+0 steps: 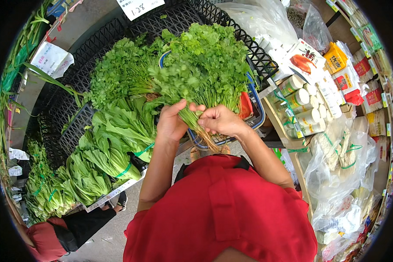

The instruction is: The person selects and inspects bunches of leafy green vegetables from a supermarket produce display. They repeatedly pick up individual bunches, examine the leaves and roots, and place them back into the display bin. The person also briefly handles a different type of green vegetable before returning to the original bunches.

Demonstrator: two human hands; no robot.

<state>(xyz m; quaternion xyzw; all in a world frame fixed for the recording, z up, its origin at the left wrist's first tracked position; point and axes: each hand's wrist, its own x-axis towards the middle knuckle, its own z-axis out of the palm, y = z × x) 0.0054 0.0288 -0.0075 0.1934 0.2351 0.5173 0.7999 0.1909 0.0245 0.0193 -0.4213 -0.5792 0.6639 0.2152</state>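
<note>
A bunch of cilantro (191,118) with thin stems and brownish roots lies between both hands, its leaves pointing up and partly blurred. My left hand (173,120) is curled around the stems from the left, thumb up. My right hand (220,120) pinches the bunch at its lower stems, above the roots, between thumb and fingers. Behind the hands, a blue-rimmed basket (261,113) holds a large heap of cilantro (213,55). More cilantro (118,70) lies to its left, with roots showing near the left hand. A red object (245,105) shows inside the basket's right side.
Black plastic crates (100,42) surround the greens. Leafy vegetables tied with green bands (108,150) line the left front edge. On the right, a wooden stand (293,144) bears wrapped cylindrical packs (303,98) and bagged noodles (347,154). Another person (62,232) in red is at lower left.
</note>
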